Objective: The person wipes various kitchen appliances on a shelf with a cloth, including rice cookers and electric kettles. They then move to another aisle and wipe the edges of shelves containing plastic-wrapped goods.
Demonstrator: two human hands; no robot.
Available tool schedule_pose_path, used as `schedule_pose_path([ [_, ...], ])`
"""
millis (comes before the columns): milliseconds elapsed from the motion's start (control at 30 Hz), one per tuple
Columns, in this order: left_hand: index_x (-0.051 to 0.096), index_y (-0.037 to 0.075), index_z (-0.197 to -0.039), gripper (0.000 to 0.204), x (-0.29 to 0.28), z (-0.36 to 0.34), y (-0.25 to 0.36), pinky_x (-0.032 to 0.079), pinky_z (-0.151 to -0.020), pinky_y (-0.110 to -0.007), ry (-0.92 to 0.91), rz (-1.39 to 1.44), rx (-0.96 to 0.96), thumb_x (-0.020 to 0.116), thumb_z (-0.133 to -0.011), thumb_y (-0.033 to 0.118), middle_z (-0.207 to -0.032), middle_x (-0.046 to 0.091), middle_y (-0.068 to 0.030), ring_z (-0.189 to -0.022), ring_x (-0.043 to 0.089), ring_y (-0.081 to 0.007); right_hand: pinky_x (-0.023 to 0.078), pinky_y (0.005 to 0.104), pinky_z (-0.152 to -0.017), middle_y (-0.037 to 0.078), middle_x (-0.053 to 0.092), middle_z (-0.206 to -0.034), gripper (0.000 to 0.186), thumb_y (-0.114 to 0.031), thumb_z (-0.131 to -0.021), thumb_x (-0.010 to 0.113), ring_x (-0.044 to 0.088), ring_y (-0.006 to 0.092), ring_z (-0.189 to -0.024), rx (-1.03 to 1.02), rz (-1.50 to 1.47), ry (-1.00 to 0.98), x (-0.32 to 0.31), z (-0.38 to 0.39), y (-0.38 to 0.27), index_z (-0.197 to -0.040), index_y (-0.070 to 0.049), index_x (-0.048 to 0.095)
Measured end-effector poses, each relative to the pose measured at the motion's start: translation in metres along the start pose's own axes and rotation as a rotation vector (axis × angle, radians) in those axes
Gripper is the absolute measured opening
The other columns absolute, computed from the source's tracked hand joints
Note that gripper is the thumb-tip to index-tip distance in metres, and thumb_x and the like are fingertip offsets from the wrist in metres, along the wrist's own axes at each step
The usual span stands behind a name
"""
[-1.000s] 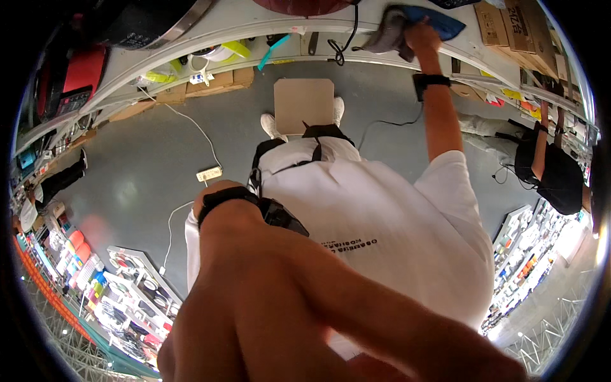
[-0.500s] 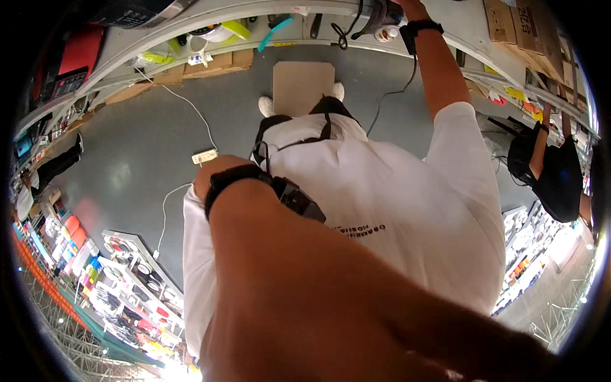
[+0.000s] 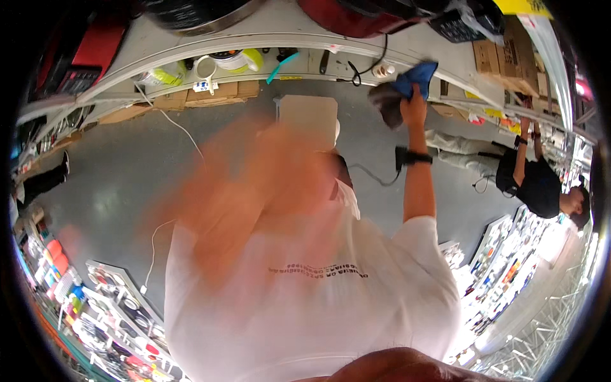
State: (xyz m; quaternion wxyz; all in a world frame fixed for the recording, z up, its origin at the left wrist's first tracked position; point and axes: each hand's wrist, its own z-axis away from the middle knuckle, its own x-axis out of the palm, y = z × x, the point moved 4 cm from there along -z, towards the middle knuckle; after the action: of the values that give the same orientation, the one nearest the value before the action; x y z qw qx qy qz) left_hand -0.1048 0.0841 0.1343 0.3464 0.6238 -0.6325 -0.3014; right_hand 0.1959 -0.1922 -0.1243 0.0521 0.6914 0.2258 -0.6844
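Observation:
My right hand [image 3: 415, 113] grips a bunched blue cloth [image 3: 420, 75] in front of the shelf edge. A dark brown-grey fabric piece [image 3: 386, 105] hangs beside the cloth, blurred; I cannot tell if it belongs to it. A black band circles my right wrist. My left hand [image 3: 267, 172] is a smear of motion in front of my white shirt, so its fingers cannot be made out, nor whether it holds anything. A small white bottle [image 3: 383, 70] stands on the lower shelf near the cloth, next to a black cord [image 3: 356, 73].
Across the upper shelf [image 3: 280, 35] sit a dark round pot [image 3: 197, 14], a red cooker [image 3: 356, 19] and a red appliance [image 3: 86, 54]. Below are a white mug [image 3: 205, 67] and a turquoise tool [image 3: 281, 67]. A beige stool [image 3: 309, 109] stands underneath. Another person [image 3: 538, 181] works at right.
My left hand has swung down from close to the camera to before my chest. My right hand has drawn back from the shelf, and the blue cloth in it now shows.

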Motion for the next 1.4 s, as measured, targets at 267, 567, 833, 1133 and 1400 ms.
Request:
schedule_pose_path([
  [267, 0.04, 0.006, -0.137, 0.07, -0.018, 0.09, -0.169, 0.041, -0.102, -0.041, -0.019, -0.449, -0.371, 0.074, -0.08, 0.026, -0.116, 0.061, -0.0179, -0.109, 0.058, -0.0358, 0.049, 0.0349, -0.08, 0.022, 0.064, -0.091, 0.054, 0.0, -0.073, 0.049, 0.065, 0.029, -0.087, -0.345, -0.882, -0.184, -0.005, 0.09, -0.148, -0.127, 0.0, 0.049],
  [567, 0.051, 0.001, -0.127, 0.047, -0.07, 0.158, -0.199, 0.047, -0.09, -0.037, 0.535, -0.16, -0.753, 0.06, -0.081, 0.001, -0.112, 0.062, -0.0167, -0.106, 0.059, -0.0244, 0.05, 0.051, -0.079, 0.029, 0.063, -0.099, 0.06, -0.006, -0.072, 0.065, 0.062, 0.0469, -0.089, -0.387, -0.756, -0.278, -0.007, 0.107, -0.276, -0.129, -0.005, 0.044],
  [833, 0.034, -0.001, -0.138, 0.06, -0.139, 0.288, -0.17, 0.042, -0.096, -0.049, 0.386, -1.147, -0.869, 0.053, -0.083, 0.016, -0.123, 0.054, -0.0311, -0.112, 0.053, -0.0463, 0.051, 0.052, -0.077, 0.022, 0.066, -0.095, 0.061, -0.016, -0.074, 0.067, 0.063, 0.0447, -0.086, -0.304, -0.392, -0.415, 0.055, 0.163, -0.319, -0.131, -0.019, 0.044],
  [1133, 0.04, 0.007, -0.135, 0.063, -0.084, 0.161, -0.108, 0.047, -0.09, -0.042, -0.096, -0.54, -0.699, 0.063, -0.077, 0.006, -0.113, 0.061, -0.0251, -0.109, 0.058, -0.0409, 0.052, 0.0459, -0.081, 0.015, 0.066, -0.107, 0.061, -0.02, -0.081, 0.066, 0.064, 0.0329, -0.099, -0.435, -0.867, -0.489, 0.147, 0.173, -0.277, -0.136, -0.015, 0.041],
  [1400, 0.033, 0.008, -0.142, 0.078, -0.161, 0.142, 0.005, 0.05, -0.079, -0.048, -0.075, -0.754, -0.56, 0.071, -0.073, 0.007, -0.126, 0.052, -0.0223, -0.1, 0.058, -0.0456, 0.045, 0.0354, -0.098, 0.01, 0.051, -0.129, 0.055, -0.028, -0.093, 0.057, 0.051, 0.0191, -0.118, 0.099, -2.154, -0.802, 0.006, 0.158, -0.449, -0.141, -0.013, 0.037],
])
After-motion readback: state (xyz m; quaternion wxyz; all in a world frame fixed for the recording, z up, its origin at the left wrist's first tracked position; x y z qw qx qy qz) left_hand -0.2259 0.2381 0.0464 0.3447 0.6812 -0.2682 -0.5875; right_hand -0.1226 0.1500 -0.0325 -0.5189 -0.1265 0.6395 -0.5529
